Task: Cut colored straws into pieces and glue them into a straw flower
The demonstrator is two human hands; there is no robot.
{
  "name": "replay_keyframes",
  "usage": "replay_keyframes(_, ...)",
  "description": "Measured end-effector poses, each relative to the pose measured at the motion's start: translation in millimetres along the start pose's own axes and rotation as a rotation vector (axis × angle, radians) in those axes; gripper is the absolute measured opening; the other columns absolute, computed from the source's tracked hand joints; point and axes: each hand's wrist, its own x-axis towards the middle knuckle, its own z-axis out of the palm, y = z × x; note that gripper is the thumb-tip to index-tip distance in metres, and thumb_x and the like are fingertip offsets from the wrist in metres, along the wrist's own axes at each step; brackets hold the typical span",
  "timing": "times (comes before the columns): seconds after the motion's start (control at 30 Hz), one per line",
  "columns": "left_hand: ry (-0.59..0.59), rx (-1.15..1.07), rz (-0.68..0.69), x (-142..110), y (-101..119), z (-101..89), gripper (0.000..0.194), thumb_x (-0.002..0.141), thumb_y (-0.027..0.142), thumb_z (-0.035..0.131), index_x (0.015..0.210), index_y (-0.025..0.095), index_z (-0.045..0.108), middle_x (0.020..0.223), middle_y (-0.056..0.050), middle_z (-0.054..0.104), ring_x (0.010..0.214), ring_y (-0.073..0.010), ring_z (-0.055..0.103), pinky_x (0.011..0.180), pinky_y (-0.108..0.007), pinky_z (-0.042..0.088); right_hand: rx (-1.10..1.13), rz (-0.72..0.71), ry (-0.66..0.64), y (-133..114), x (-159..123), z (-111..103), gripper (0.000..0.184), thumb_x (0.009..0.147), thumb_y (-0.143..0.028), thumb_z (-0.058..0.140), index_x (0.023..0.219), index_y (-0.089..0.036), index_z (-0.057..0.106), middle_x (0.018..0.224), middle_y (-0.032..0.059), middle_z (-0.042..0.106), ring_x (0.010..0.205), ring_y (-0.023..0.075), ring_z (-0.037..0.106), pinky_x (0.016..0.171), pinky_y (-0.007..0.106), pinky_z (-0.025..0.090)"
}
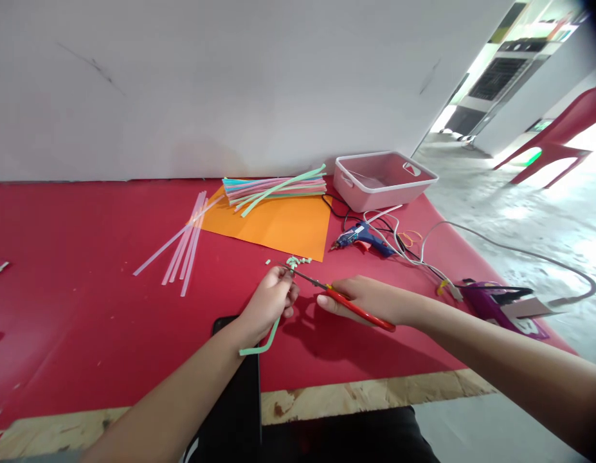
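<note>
My left hand [273,296] is closed around a pale green straw [274,331], whose bent lower end hangs below the wrist. My right hand [358,299] grips red-handled scissors [350,305]. Their blades reach to the fingertips of my left hand, at the top end of the straw. Just beyond the fingertips lie several short cut green pieces [292,262] on the red table covering [134,334]. Whether the blades touch the straw is hard to tell.
Several pink straws [186,247] lie at left. An orange sheet [273,228] carries a bundle of coloured straws [278,188]. At right are a pink basket [375,196], a blue glue gun [358,236], cables and a purple power strip [500,308]. A black phone-like object [234,386] lies under my left forearm.
</note>
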Motion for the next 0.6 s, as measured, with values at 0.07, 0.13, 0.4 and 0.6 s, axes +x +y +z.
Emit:
replay_keyframes(0.07,-0.025,0.006,-0.022,-1.3,0.7,0.1,0.013,0.091,0.030,0.046,0.081,0.023,0.041,0.056,0.007,0.042,0.040,-0.0062,0.028,0.039,-0.017,0.022,-0.007,0.007,0.002,-0.4,-0.2,0.6,0.064,0.081,-0.082,0.030,0.068,-0.020,0.044,0.066,0.0017,0.053,0.061,0.0155,0.047,0.056,0.026,0.033)
replay_keyframes(0.13,-0.031,0.011,-0.027,-2.0,1.7,-0.3,0.016,0.091,0.030,0.047,0.079,0.023,0.040,0.055,0.008,0.038,0.040,-0.0055,0.025,0.039,-0.016,0.018,-0.015,0.013,0.007,-0.7,-0.2,0.9,0.064,0.081,-0.081,0.030,0.067,-0.020,0.043,0.065,0.0013,0.052,0.059,0.0151,0.046,0.055,0.026,0.032)
replay_keyframes(0.4,-0.016,0.010,-0.014,-2.0,2.8,0.8,0.010,0.089,0.020,0.046,0.080,0.021,0.041,0.056,0.009,0.034,0.041,-0.0042,0.024,0.041,-0.016,0.017,0.009,0.025,0.015,-0.9,-0.3,4.3,0.062,0.082,-0.080,0.032,0.070,-0.021,0.046,0.069,0.0027,0.057,0.062,0.0168,0.051,0.056,0.027,0.033)
replay_keyframes(0.6,0.011,0.000,0.012,-0.5,1.4,-1.4,0.012,0.085,0.024,0.051,0.078,0.021,0.042,0.055,0.009,0.033,0.040,-0.0039,0.023,0.040,-0.016,0.015,0.034,0.007,-0.005,2.9,2.4,3.2,0.063,0.081,-0.081,0.032,0.067,-0.021,0.042,0.064,-0.0002,0.048,0.060,0.0149,0.045,0.056,0.026,0.032)
